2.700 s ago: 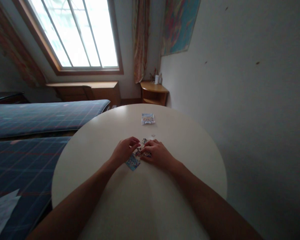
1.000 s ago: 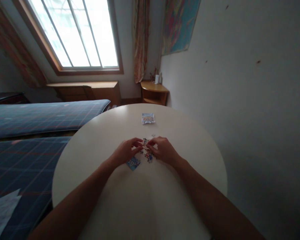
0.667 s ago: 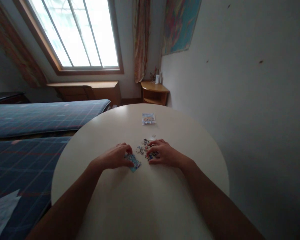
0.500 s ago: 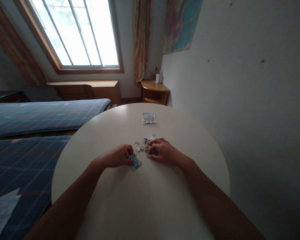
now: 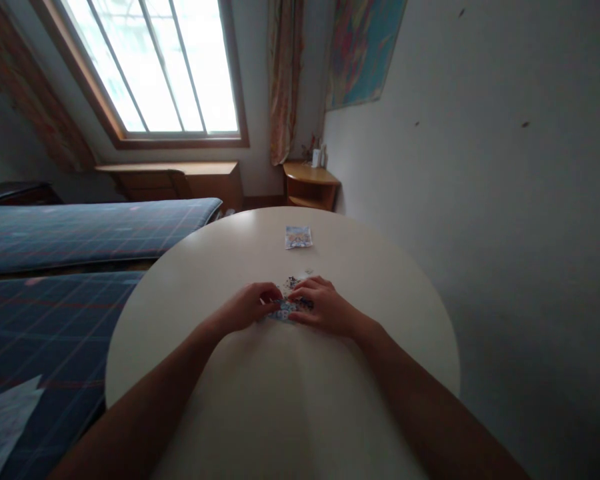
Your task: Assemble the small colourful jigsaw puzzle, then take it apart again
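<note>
A partly joined, mostly blue jigsaw puzzle section (image 5: 282, 311) lies on the round white table (image 5: 280, 400). My left hand (image 5: 253, 307) is closed on its left edge, with the thumb in front and fingers behind. Right beside it, my right hand (image 5: 323, 305) curves over loose jigsaw pieces (image 5: 293, 283), its thumb and fingers apart and its thumb tip near the section's right side. Some pieces are hidden beneath that hand. Whether it has hold of a single piece is too small to tell.
A square picture packet (image 5: 299, 237) lies toward the table's far side. A small pale scrap (image 5: 309, 271) sits beyond the pieces. Blue plaid mattresses (image 5: 80, 233) stand left of the table, one bearing papers (image 5: 10, 413). The wall (image 5: 505, 233) rises on the right.
My left hand went from between the pieces to the joined section, took hold of it, and shifted it right against the pile, turning it. My right hand moved slightly leftward.
</note>
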Demonstrator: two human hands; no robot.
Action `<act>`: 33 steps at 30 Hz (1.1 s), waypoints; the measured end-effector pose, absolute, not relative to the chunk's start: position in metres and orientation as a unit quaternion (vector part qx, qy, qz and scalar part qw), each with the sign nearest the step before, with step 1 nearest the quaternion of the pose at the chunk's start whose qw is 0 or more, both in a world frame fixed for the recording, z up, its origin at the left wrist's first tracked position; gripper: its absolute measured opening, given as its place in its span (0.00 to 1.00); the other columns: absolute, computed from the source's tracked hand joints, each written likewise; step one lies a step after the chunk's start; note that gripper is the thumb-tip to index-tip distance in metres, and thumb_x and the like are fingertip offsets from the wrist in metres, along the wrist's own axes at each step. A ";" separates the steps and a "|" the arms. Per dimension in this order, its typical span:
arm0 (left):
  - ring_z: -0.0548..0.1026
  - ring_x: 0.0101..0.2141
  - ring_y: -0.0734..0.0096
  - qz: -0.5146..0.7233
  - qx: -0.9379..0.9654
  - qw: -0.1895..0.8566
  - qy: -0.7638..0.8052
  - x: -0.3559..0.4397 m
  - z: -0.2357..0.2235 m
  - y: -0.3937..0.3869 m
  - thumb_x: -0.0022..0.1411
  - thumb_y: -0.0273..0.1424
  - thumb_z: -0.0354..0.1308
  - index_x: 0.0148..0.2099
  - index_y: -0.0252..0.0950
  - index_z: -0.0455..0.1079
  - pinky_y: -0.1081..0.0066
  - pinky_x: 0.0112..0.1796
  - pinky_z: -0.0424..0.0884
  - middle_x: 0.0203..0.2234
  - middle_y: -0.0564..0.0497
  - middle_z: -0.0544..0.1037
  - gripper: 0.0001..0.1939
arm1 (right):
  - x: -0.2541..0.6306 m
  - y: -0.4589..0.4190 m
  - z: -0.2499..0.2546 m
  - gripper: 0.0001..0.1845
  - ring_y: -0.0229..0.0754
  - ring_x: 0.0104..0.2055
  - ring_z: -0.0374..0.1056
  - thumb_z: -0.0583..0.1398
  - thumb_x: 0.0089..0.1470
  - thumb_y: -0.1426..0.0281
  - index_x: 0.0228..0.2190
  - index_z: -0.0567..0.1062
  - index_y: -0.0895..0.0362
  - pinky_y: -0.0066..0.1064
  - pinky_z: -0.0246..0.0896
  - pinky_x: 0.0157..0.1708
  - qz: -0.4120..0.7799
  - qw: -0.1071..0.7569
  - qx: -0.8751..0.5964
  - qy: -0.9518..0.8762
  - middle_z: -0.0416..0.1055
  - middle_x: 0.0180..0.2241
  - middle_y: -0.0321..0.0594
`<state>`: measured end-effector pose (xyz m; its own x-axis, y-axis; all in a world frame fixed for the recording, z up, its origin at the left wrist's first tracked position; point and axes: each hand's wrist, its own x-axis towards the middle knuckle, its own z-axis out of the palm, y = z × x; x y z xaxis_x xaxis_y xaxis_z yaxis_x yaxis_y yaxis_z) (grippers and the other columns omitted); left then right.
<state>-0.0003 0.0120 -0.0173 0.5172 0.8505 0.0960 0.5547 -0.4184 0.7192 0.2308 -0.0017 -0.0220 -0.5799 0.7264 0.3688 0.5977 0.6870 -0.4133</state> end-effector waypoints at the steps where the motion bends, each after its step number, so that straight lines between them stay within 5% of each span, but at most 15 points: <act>1: 0.73 0.28 0.70 0.249 0.803 0.327 0.432 0.002 -0.017 0.012 0.56 0.35 0.58 0.36 0.36 0.74 0.73 0.30 0.68 0.27 0.51 0.78 0.09 | 0.229 -0.002 -0.022 0.17 0.47 0.51 0.66 0.66 0.51 0.58 0.42 0.78 0.52 0.41 0.53 0.55 0.126 0.263 -0.371 -0.881 0.75 0.44 0.43; 6: 0.75 0.28 0.70 0.294 0.765 0.364 0.444 0.008 -0.015 0.013 0.56 0.37 0.60 0.37 0.35 0.75 0.73 0.30 0.68 0.28 0.50 0.80 0.11 | 0.225 0.001 -0.026 0.05 0.43 0.46 0.68 0.64 0.55 0.66 0.33 0.79 0.54 0.37 0.55 0.52 0.141 0.261 -0.376 -0.878 0.77 0.36 0.39; 12: 0.75 0.28 0.70 0.276 0.790 0.302 0.456 0.003 -0.016 0.017 0.62 0.38 0.55 0.36 0.37 0.77 0.73 0.31 0.67 0.28 0.51 0.81 0.12 | 0.226 -0.004 -0.027 0.21 0.50 0.54 0.62 0.67 0.50 0.57 0.44 0.78 0.51 0.44 0.53 0.55 0.120 0.243 -0.405 -0.873 0.72 0.49 0.44; 20: 0.74 0.28 0.70 0.293 0.784 0.292 0.462 0.007 -0.017 0.015 0.64 0.37 0.51 0.37 0.36 0.74 0.74 0.32 0.66 0.28 0.50 0.80 0.13 | 0.222 -0.005 -0.027 0.21 0.51 0.56 0.59 0.68 0.47 0.61 0.42 0.77 0.56 0.44 0.51 0.57 0.153 0.229 -0.436 -0.857 0.67 0.53 0.48; 28: 0.68 0.23 0.73 0.259 0.794 0.259 0.486 0.008 -0.020 0.013 0.66 0.37 0.46 0.34 0.35 0.72 0.74 0.26 0.61 0.21 0.54 0.73 0.16 | 0.222 -0.001 -0.027 0.10 0.46 0.48 0.67 0.66 0.50 0.72 0.37 0.76 0.54 0.38 0.51 0.52 0.165 0.258 -0.418 -0.855 0.77 0.38 0.40; 33: 0.67 0.22 0.73 0.255 0.799 0.256 0.480 0.011 -0.020 0.011 0.65 0.32 0.46 0.42 0.34 0.75 0.75 0.26 0.59 0.21 0.54 0.72 0.16 | 0.223 -0.001 -0.026 0.08 0.43 0.44 0.70 0.65 0.53 0.72 0.37 0.77 0.52 0.38 0.50 0.51 0.157 0.267 -0.426 -0.850 0.78 0.36 0.37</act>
<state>0.0106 0.0112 -0.0203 0.4091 0.8980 0.1621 0.6364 -0.4081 0.6546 0.2226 -0.0006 -0.0264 -0.4943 0.8085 0.3195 0.6413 0.5873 -0.4938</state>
